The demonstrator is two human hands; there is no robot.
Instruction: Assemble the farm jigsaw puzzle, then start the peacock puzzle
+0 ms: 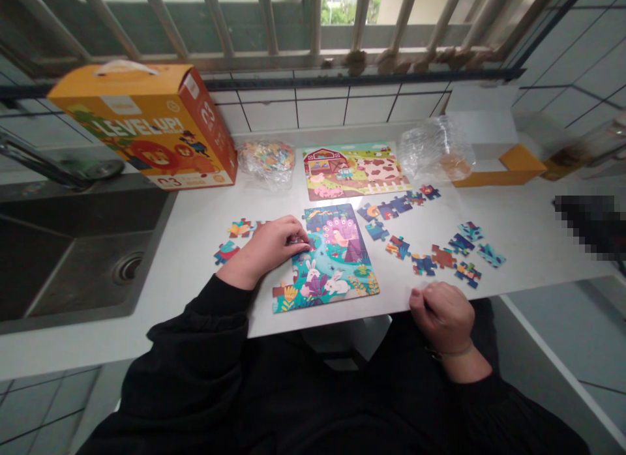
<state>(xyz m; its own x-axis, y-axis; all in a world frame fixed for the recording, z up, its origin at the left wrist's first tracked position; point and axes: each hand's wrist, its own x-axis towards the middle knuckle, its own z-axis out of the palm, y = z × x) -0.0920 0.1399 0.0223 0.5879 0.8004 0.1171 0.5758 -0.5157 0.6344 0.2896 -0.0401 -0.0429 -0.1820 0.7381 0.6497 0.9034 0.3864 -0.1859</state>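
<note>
A partly joined jigsaw puzzle (337,259) with a peacock and white rabbits lies flat on the white counter (190,318). My left hand (274,246) is at its left edge, thumb and fingers pinched on a puzzle piece that they mostly cover. At the counter's front edge, my right hand (443,315) rests curled into a fist with nothing visible in it. Loose puzzle pieces (424,264) lie in front of that hand and up the puzzle's right side. More loose pieces (239,228) sit left of the puzzle, some partly hidden behind my left hand.
Behind the puzzle lies a farm picture (355,171). A bag of pieces (267,161) and a tall orange box (151,129) stand back left, beside a sink (147,246). Crumpled clear plastic (433,145) and an opened box (508,171) are back right, near a bottle (581,148).
</note>
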